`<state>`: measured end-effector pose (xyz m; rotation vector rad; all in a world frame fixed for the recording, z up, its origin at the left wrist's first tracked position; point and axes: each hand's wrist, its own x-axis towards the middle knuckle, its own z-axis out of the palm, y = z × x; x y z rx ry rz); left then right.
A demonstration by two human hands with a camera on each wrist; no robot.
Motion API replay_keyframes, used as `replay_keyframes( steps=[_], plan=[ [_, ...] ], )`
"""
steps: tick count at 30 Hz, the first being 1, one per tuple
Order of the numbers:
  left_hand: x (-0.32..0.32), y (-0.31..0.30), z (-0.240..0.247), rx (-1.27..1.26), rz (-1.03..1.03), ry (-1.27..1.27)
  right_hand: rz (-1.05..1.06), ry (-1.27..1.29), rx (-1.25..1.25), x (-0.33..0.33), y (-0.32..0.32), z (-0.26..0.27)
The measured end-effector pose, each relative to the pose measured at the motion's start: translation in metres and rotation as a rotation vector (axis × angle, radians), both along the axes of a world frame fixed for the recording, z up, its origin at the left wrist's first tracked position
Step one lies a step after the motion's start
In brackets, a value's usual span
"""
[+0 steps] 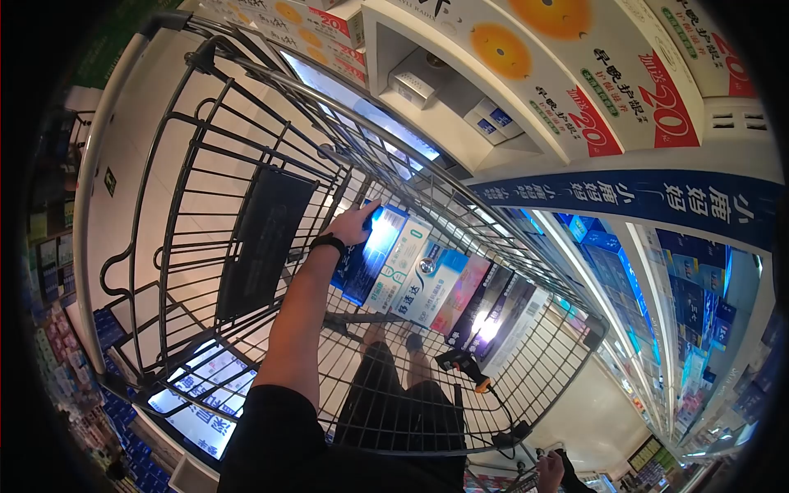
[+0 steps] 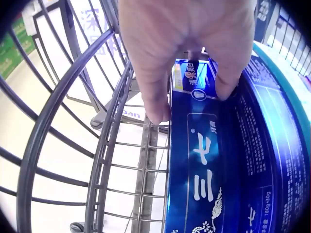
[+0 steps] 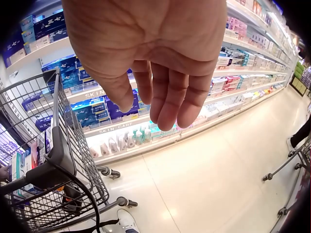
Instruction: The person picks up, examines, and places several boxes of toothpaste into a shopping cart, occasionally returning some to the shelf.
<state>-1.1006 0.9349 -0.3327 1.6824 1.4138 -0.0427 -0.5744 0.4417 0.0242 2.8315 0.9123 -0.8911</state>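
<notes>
My left hand [image 1: 353, 226] reaches down into a wire shopping cart [image 1: 271, 156]. In the left wrist view its thumb and fingers pinch the end of a dark blue toothpaste box [image 2: 201, 160] with silver lettering. Another blue box [image 2: 257, 145] stands right beside it. Beyond these, a white and teal box [image 1: 431, 275], a pink box [image 1: 463, 292] and a dark box [image 1: 493, 308] line up in a row. Out at the side, my right hand [image 3: 150, 53] hangs with loosely bent fingers and holds nothing; the head view catches it [image 1: 549, 470] at the bottom edge.
A black device [image 1: 462, 363] with an orange tip and a cord lies in the cart. Stocked shelves [image 3: 131, 116] run alongside, over a pale tiled floor [image 3: 194, 174]. A lit sign [image 1: 205, 398] stands near the cart's other side.
</notes>
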Motion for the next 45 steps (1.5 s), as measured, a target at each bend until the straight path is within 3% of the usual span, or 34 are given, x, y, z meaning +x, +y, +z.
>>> replay_keyframes(
  steps=[2, 11, 19, 22, 25, 28, 31, 34, 37, 43, 45],
  plan=[
    [0.001, -0.004, -0.011, 0.089, 0.036, 0.007, 0.003, 0.008, 0.0, 0.0, -0.004, 0.002],
    [0.005, -0.017, 0.009, 0.094, 0.127, 0.143, 0.043, 0.02, -0.064, 0.005, -0.026, -0.003],
    [0.001, -0.043, -0.001, 0.045, 0.143, 0.265, 0.093, -0.041, -0.099, 0.0, -0.029, -0.003],
    [-0.003, -0.058, 0.0, 0.063, 0.189, 0.221, -0.043, 0.06, -0.146, -0.003, -0.019, 0.001],
    [-0.004, -0.058, 0.001, 0.084, 0.183, 0.202, 0.055, 0.066, -0.076, -0.001, -0.02, -0.003],
    [-0.004, -0.052, 0.008, 0.005, 0.124, 0.206, -0.013, 0.07, -0.121, -0.008, -0.009, -0.003],
    [-0.004, -0.048, 0.012, -0.096, 0.071, 0.226, -0.088, 0.069, 0.052, -0.036, 0.013, -0.003],
    [-0.017, -0.058, -0.006, 0.078, 0.019, 0.025, -0.25, 0.13, 0.022, -0.013, -0.002, -0.011],
    [-0.025, -0.058, -0.023, 0.033, -0.134, 0.101, -0.253, 0.111, 0.008, -0.006, -0.015, -0.016],
    [-0.025, -0.051, -0.012, 0.072, -0.1, 0.058, -0.202, 0.111, 0.021, -0.011, -0.019, -0.011],
    [-0.022, -0.049, -0.001, -0.062, -0.027, 0.103, -0.204, 0.128, 0.045, -0.011, -0.023, -0.012]
  ],
)
